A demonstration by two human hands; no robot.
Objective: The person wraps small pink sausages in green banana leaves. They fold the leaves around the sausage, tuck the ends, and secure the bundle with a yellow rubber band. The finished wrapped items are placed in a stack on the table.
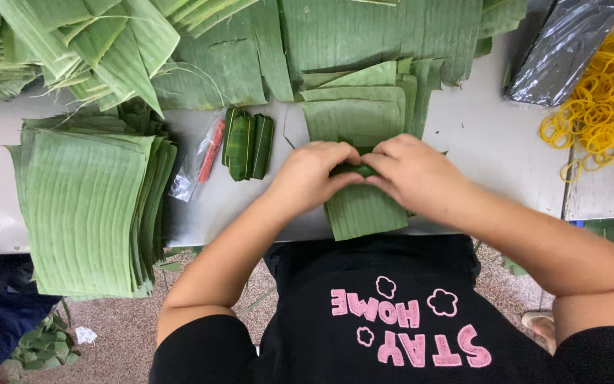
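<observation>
Fingers of my left hand (312, 173) and right hand (412, 173) pinch a folded banana leaf piece (364, 210) on the table (495, 146).

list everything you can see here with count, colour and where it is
leaf strip being folded: one, green, table's near edge, under both hands
cut leaf sheets: one thick stack, green, left
folded leaf packets: a few, dark green, centre
small plastic bag: one, clear with red inside, beside the packets
loose leaves: many, green, along the far edge
rubber bands: a heap, yellow, right
foil-like bag: one, dark, top right
table: one, grey
left hand, right hand: pinching the strip
</observation>
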